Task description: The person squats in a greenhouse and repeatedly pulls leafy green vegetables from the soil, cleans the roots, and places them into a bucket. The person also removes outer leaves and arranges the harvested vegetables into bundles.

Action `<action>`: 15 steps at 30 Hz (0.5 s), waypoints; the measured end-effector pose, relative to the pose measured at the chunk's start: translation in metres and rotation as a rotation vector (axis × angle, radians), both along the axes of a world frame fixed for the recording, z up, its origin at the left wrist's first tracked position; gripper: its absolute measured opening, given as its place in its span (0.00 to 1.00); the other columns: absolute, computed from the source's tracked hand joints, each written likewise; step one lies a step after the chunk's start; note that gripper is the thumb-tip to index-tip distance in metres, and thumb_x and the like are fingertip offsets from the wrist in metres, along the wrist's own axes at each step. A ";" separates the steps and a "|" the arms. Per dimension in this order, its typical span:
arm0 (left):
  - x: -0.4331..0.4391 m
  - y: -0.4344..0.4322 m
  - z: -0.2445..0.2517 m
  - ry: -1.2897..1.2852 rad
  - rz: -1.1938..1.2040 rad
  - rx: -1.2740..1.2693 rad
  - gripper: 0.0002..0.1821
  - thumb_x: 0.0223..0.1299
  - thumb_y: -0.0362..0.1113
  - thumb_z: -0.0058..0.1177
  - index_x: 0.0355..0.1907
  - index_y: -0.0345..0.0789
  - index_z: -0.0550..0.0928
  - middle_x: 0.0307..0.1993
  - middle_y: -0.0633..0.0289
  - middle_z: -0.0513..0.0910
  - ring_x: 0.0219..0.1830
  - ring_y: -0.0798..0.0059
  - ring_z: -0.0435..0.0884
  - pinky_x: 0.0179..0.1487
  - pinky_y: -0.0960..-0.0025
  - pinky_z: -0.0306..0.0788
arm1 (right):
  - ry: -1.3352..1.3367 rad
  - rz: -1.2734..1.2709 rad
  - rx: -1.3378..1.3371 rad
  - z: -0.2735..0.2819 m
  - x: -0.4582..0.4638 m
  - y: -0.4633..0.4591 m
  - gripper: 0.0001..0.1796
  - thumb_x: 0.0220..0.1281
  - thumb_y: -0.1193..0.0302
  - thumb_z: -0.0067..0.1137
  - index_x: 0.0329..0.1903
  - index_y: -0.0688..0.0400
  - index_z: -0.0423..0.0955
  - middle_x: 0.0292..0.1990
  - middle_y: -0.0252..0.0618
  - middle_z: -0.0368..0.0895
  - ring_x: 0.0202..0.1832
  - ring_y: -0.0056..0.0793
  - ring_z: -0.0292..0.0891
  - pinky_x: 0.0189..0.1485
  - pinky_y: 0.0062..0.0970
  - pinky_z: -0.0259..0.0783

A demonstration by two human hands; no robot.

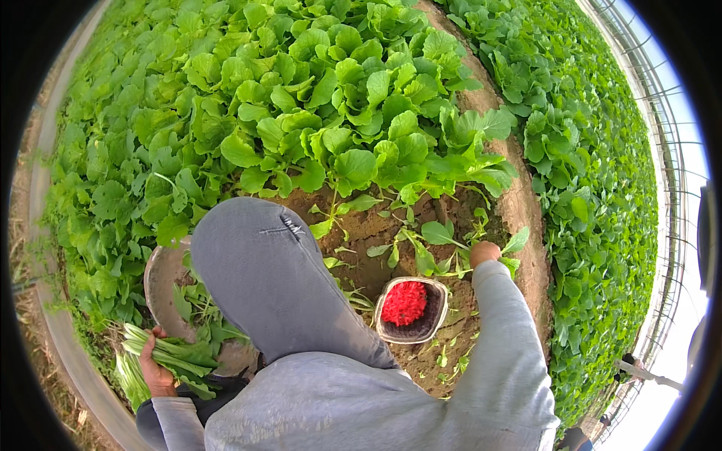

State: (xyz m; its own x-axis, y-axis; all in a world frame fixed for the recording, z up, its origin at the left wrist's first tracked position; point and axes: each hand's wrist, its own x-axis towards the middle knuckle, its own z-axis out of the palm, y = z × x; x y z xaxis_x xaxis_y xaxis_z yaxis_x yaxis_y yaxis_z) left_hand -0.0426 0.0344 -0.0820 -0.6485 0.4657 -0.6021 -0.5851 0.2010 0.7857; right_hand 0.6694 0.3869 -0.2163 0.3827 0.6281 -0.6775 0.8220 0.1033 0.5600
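At the lower left, my left hand [156,363] grips a bunch of leafy greens [180,355], its pale stalks pointing left and the leaves right. My right hand [485,253] reaches down to the soil near the bed's right edge. A leaf stalk [459,244] meets it on the left, and a broad leaf [515,240] shows just past it on the right. Its fingers are hidden beneath the back of the hand. Between my knee and right forearm sits a small squarish container [437,327] with a heap of red strips [404,303] inside.
A round, soil-stained basin [152,282] with loose greens stands partly behind my knee [265,270]. Dense leafy plants [350,96] grow ahead. A bare soil ridge [522,208] divides them from another planted bed [598,220]. Small plants lie scattered on the soil [361,237].
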 end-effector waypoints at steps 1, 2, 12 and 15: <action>-0.003 -0.001 -0.003 0.012 -0.020 0.007 0.13 0.60 0.31 0.60 0.46 0.36 0.77 0.44 0.59 0.83 0.44 0.70 0.80 0.53 0.62 0.75 | 0.009 0.008 -0.008 0.013 0.001 -0.003 0.16 0.66 0.65 0.54 0.53 0.51 0.83 0.52 0.38 0.85 0.53 0.36 0.83 0.48 0.34 0.79; -0.007 -0.003 -0.005 0.025 -0.039 0.014 0.13 0.60 0.32 0.60 0.47 0.36 0.77 0.44 0.59 0.83 0.45 0.69 0.81 0.53 0.63 0.75 | 0.043 0.039 0.011 0.028 0.001 -0.011 0.14 0.64 0.65 0.55 0.48 0.53 0.84 0.49 0.42 0.86 0.51 0.39 0.84 0.48 0.35 0.79; 0.004 0.004 0.007 0.076 -0.075 0.061 0.17 0.59 0.31 0.60 0.52 0.34 0.76 0.49 0.56 0.83 0.51 0.67 0.81 0.57 0.62 0.76 | 0.159 -0.014 0.292 0.019 0.049 -0.084 0.14 0.64 0.72 0.56 0.50 0.64 0.73 0.39 0.49 0.86 0.44 0.41 0.85 0.44 0.38 0.81; 0.003 -0.002 0.010 0.104 -0.061 0.092 0.17 0.59 0.31 0.60 0.51 0.34 0.76 0.50 0.56 0.83 0.51 0.66 0.81 0.59 0.62 0.74 | 0.211 -0.091 0.521 0.028 0.028 -0.090 0.10 0.62 0.72 0.57 0.43 0.64 0.74 0.38 0.52 0.86 0.43 0.45 0.85 0.45 0.40 0.80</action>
